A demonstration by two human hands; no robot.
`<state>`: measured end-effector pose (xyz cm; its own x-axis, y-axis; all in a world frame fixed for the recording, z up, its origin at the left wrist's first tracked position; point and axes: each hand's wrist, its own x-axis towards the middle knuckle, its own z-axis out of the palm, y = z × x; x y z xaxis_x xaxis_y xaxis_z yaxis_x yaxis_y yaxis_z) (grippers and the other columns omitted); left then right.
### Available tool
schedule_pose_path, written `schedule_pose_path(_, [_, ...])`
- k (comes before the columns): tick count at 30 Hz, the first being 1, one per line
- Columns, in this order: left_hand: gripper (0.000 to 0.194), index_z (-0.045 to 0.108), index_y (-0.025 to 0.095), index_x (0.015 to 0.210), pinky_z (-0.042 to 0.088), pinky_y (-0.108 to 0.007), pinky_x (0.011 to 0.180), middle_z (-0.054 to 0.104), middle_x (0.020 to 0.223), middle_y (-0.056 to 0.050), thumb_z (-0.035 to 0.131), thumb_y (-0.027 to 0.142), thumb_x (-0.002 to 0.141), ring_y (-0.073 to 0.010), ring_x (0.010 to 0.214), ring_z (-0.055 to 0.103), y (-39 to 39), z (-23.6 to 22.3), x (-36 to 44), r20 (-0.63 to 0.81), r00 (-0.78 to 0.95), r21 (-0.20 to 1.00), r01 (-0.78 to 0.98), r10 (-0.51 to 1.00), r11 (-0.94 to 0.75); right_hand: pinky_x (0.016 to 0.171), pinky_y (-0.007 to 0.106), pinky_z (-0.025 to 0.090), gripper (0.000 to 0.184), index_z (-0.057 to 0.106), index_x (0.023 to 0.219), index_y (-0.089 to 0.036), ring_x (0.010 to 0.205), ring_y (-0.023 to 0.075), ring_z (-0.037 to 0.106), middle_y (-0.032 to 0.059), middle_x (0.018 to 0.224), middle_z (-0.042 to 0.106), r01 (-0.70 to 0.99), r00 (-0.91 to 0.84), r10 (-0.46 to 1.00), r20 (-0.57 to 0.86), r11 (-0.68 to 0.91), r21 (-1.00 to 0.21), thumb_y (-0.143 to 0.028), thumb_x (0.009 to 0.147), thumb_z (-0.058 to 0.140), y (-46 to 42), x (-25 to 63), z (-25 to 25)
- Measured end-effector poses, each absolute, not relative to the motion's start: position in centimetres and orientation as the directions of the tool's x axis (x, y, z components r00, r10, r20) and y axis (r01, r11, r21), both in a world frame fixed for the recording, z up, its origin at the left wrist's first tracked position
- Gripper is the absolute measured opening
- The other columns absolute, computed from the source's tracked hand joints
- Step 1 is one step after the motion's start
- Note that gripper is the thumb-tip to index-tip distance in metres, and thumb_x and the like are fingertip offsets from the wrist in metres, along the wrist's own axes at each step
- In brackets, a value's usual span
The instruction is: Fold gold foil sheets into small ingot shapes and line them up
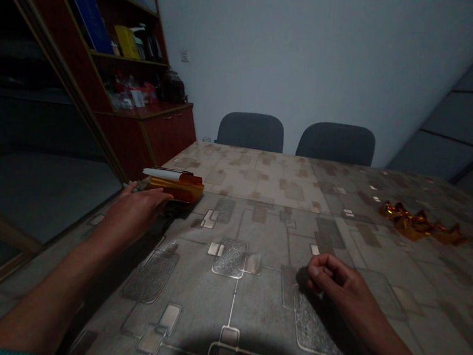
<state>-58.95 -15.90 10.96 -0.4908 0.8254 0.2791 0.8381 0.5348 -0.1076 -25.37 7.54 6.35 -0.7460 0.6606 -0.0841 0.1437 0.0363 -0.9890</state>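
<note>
At the left side of the table lies a small stack of shiny gold foil paper, its top sheet curled up to show a white side. My left hand grips the near left edge of this stack; some of its fingertips are hidden behind the paper. My right hand rests on the patterned tablecloth with fingers curled in and thumb against them, and nothing shows in it. Several folded gold foil pieces sit in a cluster farther off, to the right of my right hand.
Two grey chairs stand at the table's far edge, before a pale wall. A reddish wooden cabinet with filled shelves is at the back left. Beside the table's left edge is a sliding glass door frame.
</note>
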Motion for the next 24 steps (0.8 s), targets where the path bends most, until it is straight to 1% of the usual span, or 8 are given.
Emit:
schedule_pose_path(3, [0.032, 0.067, 0.007, 0.116, 0.029, -0.060, 0.111, 0.071, 0.121, -0.017, 0.043, 0.013, 0.096, -0.0335, 0.109, 0.068, -16.0, 11.2, -58.8, 0.351, -0.483, -0.072, 0.840, 0.803, 0.537, 0.054, 0.031, 0.034, 0.032, 0.060, 0.073, -0.022, 0.057, 0.0153, 0.046, 0.0012, 0.062, 0.055, 0.143, -0.746, 0.660, -0.086, 0.034, -0.989, -0.051, 0.080, 0.069, 7.5, -25.4, 6.7])
schedule_pose_path(6, [0.029, 0.069, 0.009, 0.112, 0.032, -0.054, 0.112, 0.073, 0.117, -0.014, 0.046, 0.017, 0.097, -0.0301, 0.104, 0.070, -15.8, 11.5, -58.0, 0.498, -0.476, -0.004, 0.835, 0.725, 0.551, 0.055, 0.029, 0.033, 0.031, 0.060, 0.075, -0.021, 0.058, 0.0144, 0.046, 0.0005, 0.064, 0.056, 0.129, -0.762, 0.638, -0.107, -0.011, -0.992, -0.050, 0.082, 0.069, 7.6, -25.3, 6.5])
schedule_pose_path(8, [0.029, 0.069, 0.013, 0.111, 0.038, -0.048, 0.109, 0.074, 0.116, -0.011, 0.045, 0.023, 0.099, -0.0272, 0.106, 0.069, -15.5, 11.5, -56.9, 0.590, -0.455, 0.037, 0.841, 0.667, 0.540, 0.056, 0.028, 0.034, 0.029, 0.061, 0.078, -0.020, 0.059, 0.0139, 0.047, 0.0012, 0.067, 0.058, 0.106, -0.798, 0.586, -0.142, -0.095, -0.990, -0.047, 0.084, 0.070, 7.4, -25.3, 6.3])
schedule_pose_path(11, [0.024, 0.070, 0.018, 0.109, 0.047, -0.044, 0.100, 0.075, 0.112, -0.009, 0.052, 0.026, 0.097, -0.0262, 0.107, 0.068, -14.9, 10.7, -54.4, 0.701, -0.337, 0.080, 0.913, 0.629, 0.401, 0.062, 0.029, 0.041, 0.026, 0.066, 0.093, -0.018, 0.065, 0.0147, 0.054, 0.0056, 0.081, 0.067, 0.055, -0.863, 0.464, -0.200, -0.306, -0.950, -0.042, 0.085, 0.072, 6.8, -25.1, 6.5])
schedule_pose_path(15, [0.027, 0.069, 0.025, 0.117, 0.052, -0.043, 0.088, 0.073, 0.120, -0.008, 0.057, 0.018, 0.093, -0.0271, 0.106, 0.070, -13.9, 8.3, -49.7, 0.665, -0.096, 0.137, 0.991, 0.741, 0.006, 0.081, 0.039, 0.050, 0.037, 0.063, 0.119, -0.021, 0.090, 0.0224, 0.063, 0.0129, 0.116, 0.067, 0.064, -0.921, 0.308, -0.238, -0.484, -0.873, -0.043, 0.090, 0.067, 5.7, -24.6, 7.5])
schedule_pose_path(19, [0.034, 0.065, 0.027, 0.125, 0.055, -0.039, 0.081, 0.070, 0.126, -0.010, 0.056, 0.015, 0.094, -0.0279, 0.107, 0.069, -13.0, 6.0, -44.8, 0.491, 0.229, 0.073, 0.951, 0.841, -0.302, 0.086, 0.045, 0.052, 0.051, 0.054, 0.135, -0.027, 0.110, 0.0296, 0.062, 0.0138, 0.127, 0.063, 0.062, -0.937, 0.263, -0.229, -0.520, -0.852, -0.049, 0.090, 0.064, 5.2, -24.1, 7.8])
schedule_pose_path(21, [0.031, 0.067, 0.026, 0.122, 0.055, -0.036, 0.073, 0.071, 0.124, -0.010, 0.052, 0.016, 0.096, -0.0267, 0.096, 0.073, -12.6, 5.3, -42.9, 0.402, 0.285, 0.082, 0.935, 0.870, -0.344, 0.088, 0.043, 0.051, 0.056, 0.052, 0.136, -0.029, 0.115, 0.0307, 0.060, 0.0126, 0.127, 0.063, 0.051, -0.930, 0.293, -0.221, -0.493, -0.868, -0.046, 0.086, 0.070, 5.1, -24.2, 7.3])
schedule_pose_path(24, [0.028, 0.068, 0.027, 0.118, 0.052, -0.032, 0.062, 0.076, 0.111, -0.009, 0.049, 0.022, 0.098, -0.0228, 0.076, 0.071, -12.2, 4.8, -41.3, 0.254, 0.262, 0.252, 0.911, 0.931, -0.326, 0.095, 0.043, 0.047, 0.059, 0.055, 0.132, -0.026, 0.111, 0.0300, 0.063, 0.0114, 0.120, 0.067, 0.066, -0.897, 0.374, -0.234, -0.412, -0.909, -0.039, 0.079, 0.079, 5.3, -24.8, 6.3])
